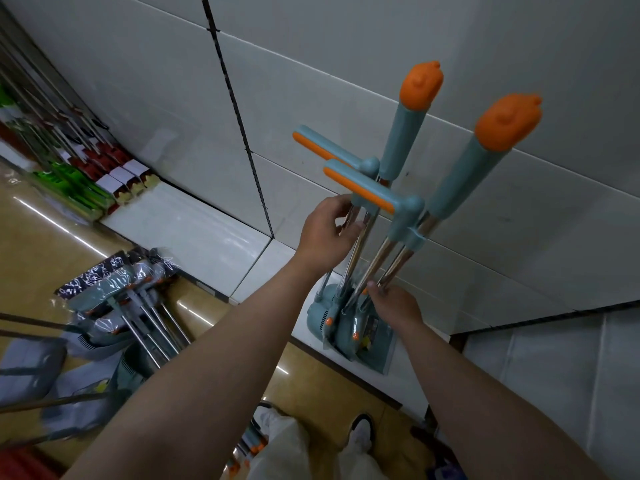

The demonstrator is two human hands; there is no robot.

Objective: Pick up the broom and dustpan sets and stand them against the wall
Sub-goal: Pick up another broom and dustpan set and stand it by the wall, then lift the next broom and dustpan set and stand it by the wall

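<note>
Standing sets (pixel 349 327): two broom and dustpan sets, teal with orange trim, upright on the white ledge (pixel 207 230), handles leaning on the tiled wall (pixel 346 46).
Top grips (pixel 420 86): two, teal sleeves with orange caps.
Side handles (pixel 367 192): two, teal with an orange strip, pointing left.
Chrome poles (pixel 382 249): four counted between handles and bases.
Left hand (pixel 325 233): high on the left pair of poles, just under the nearer side handle; fingers curled round them.
Right hand (pixel 394 306): lower, on the right pair of poles just above the bases; fingers pinching them.
Markings: small white print on one dustpan front, too small to read.
Lying sets (pixel 114 306): same teal and orange type, in clear wrap, heaped on the tan floor (pixel 41 237) to the left; count cannot be told.
Packaged goods (pixel 79 181): green, red and white packs in a row along the wall further left; no legible text.
Person: pale trousers (pixel 284 441) and one white shoe (pixel 362 433) at the bottom edge.
</note>
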